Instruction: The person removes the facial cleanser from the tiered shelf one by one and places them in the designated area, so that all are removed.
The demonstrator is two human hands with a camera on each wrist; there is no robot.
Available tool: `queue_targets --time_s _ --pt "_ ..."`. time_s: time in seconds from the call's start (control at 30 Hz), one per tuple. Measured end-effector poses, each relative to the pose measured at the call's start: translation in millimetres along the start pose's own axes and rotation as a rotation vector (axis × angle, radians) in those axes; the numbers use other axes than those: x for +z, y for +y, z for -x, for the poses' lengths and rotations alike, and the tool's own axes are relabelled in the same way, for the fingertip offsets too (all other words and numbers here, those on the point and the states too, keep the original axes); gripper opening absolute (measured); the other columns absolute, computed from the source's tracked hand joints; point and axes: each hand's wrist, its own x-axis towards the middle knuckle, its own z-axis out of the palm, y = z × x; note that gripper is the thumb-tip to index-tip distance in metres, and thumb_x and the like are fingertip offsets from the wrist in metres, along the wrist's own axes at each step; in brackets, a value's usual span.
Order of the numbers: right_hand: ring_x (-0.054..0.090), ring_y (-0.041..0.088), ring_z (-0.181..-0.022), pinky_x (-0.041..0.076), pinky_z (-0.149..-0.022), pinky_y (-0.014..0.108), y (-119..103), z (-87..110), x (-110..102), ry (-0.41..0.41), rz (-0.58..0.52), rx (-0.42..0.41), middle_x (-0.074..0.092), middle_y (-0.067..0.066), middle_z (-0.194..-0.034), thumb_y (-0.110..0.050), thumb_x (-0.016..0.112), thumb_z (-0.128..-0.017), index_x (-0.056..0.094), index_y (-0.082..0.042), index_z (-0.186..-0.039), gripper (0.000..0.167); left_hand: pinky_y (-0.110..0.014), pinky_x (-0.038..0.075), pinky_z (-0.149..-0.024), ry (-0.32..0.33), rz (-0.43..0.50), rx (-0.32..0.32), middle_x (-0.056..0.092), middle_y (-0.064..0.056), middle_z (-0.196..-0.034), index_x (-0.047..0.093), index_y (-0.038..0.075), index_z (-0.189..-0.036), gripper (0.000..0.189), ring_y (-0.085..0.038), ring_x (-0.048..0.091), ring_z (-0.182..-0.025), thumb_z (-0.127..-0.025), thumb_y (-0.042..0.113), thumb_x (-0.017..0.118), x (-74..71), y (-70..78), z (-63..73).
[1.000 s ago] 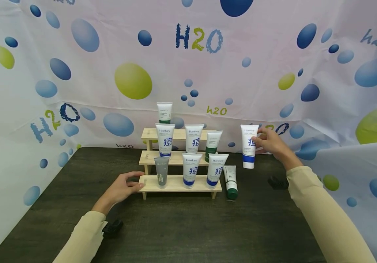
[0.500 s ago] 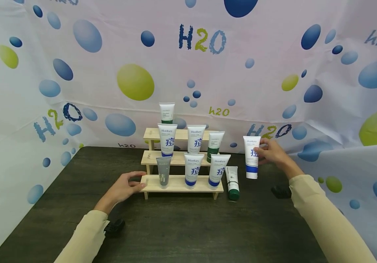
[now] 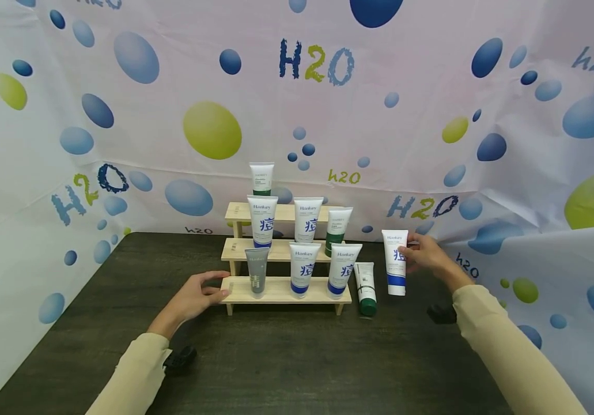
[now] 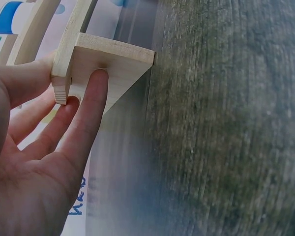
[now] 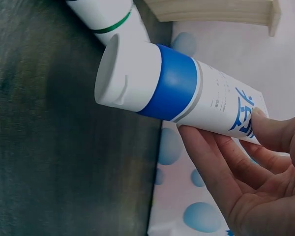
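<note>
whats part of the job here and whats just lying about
Likely in the job:
blue-banded tube in the right hand
wooden rack, left hand gripping it
tubes standing on it

Likely just about:
green-capped tube beside the rack, untouched
patterned backdrop

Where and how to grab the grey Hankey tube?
Likely mid-body, coming from the front: the grey Hankey tube stands upright, wide flat end up, on the wooden stand's bottom tier, with gaps on both sides.
</note>
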Motion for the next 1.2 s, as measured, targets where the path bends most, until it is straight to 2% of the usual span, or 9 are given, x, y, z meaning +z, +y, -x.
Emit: queue_targets --time_s 0.27,0.47,0.6,0.73,1.0,1.2 --pt "0.070 0.031 -0.096 0.063 -0.084 0.054 18 -1.2 9 -0.008 0.006 0.048 0.061 0.036 -0.120 -0.014 0.052 -0.109 0.039 0.017 -0.140 0.046 -0.054 0.056 -0.101 0.006 0.003 -0.020 0.049 -0.028 -0.153 0.053 0.008 -0.149 0.056 -0.038 0.067 -0.124 -0.098 0.017 0.072 0.3 -1.7 -0.3" --pt "0.070 0.029 -0.091 0.064 -0.080 0.051 28 -2.6 15 -0.001 0.005 0.094 0.064 0.032 -0.112 -0.014 0.053 -0.108 0.040 0.017 -0.138 0.045 -0.054 0.056 -0.101 0.001 0.007 -0.027 0.049 -0.028 -0.153 0.052 0.008 -0.150 0.056 -0.038 0.067 -0.125 -0.098 0.017 0.072 -0.6 -1.0 -0.5" --pt "0.071 0.028 -0.090 0.064 -0.080 0.050 33 -2.0 18 0.007 0.003 0.113 0.064 0.033 -0.114 -0.013 0.054 -0.108 0.038 0.018 -0.140 0.048 -0.053 0.056 -0.100 -0.003 0.015 -0.022 0.049 -0.028 -0.153 0.052 0.007 -0.150 0.056 -0.038 0.067 -0.124 -0.098 0.016 0.072 -0.9 -0.7 -0.7" --pt "0.073 0.028 -0.089 0.064 -0.079 0.049 37 -1.6 21 0.035 -0.010 0.118 0.064 0.036 -0.118 -0.012 0.056 -0.107 0.037 0.019 -0.142 0.050 -0.053 0.057 -0.099 -0.005 0.013 -0.017 0.050 -0.028 -0.152 0.052 0.007 -0.150 0.056 -0.038 0.068 -0.124 -0.098 0.017 0.072 -0.5 -0.7 -0.4" --pt "0.072 0.028 -0.090 0.065 -0.076 0.045 41 -1.1 30 0.156 -0.033 0.170 0.064 0.034 -0.122 -0.016 0.062 -0.104 0.041 0.012 -0.145 0.054 -0.053 0.056 -0.100 -0.001 0.011 -0.005 0.051 -0.027 -0.152 0.052 0.007 -0.150 0.055 -0.037 0.068 -0.123 -0.099 0.017 0.072 -1.2 -0.6 0.1" --pt "0.071 0.023 -0.086 0.065 -0.075 0.044 47 -2.4 36 0.178 -0.066 0.175 0.064 0.036 -0.123 -0.015 0.061 -0.104 0.040 0.013 -0.147 0.055 -0.053 0.056 -0.100 -0.005 0.021 -0.002 0.050 -0.027 -0.153 0.052 0.007 -0.150 0.056 -0.038 0.067 -0.125 -0.099 0.018 0.072 -1.0 -1.1 1.1"
